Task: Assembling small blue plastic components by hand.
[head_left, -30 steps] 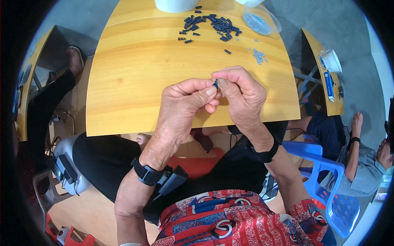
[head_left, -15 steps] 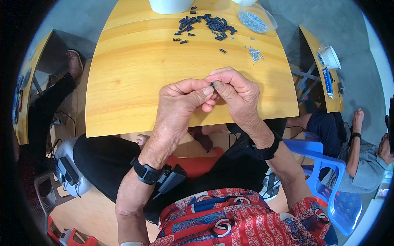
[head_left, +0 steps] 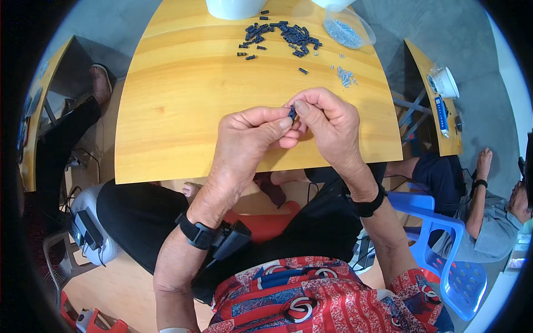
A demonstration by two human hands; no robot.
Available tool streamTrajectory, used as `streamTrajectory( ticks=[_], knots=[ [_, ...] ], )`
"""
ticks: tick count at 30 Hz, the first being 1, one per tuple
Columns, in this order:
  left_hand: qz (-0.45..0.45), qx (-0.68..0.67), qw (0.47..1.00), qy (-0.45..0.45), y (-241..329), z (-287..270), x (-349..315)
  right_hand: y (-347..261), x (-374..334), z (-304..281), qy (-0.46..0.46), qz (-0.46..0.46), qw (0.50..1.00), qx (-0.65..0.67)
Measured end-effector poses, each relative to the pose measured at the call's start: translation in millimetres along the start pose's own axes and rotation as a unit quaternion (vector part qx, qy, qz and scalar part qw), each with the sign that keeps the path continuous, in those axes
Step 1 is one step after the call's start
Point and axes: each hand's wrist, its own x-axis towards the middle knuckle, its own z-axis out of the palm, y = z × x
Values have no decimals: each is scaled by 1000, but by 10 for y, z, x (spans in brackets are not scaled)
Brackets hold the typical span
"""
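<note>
I hold a small dark plastic piece (head_left: 291, 114) above the near part of the wooden table (head_left: 183, 111), pinched between the fingertips of my left hand (head_left: 250, 139) and my right hand (head_left: 327, 125), which press together around it. It looks very light and stiff, easy to lose, so I judge a fingertip pinch on its sides best. More dark pieces (head_left: 283, 36) lie at the far edge, small silvery bits (head_left: 344, 75) right of them.
</note>
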Motion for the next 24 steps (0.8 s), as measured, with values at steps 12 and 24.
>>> streamTrajectory(
  ticks=[12, 24],
  knots=[
    [-54, -2, 998, -35, 95, -69, 3, 41, 35, -48, -41, 39, 997, 57],
    [-22, -1, 999, -28, 54, -5, 0, -1, 23, -80, -48, 40, 998, 33]
  ],
)
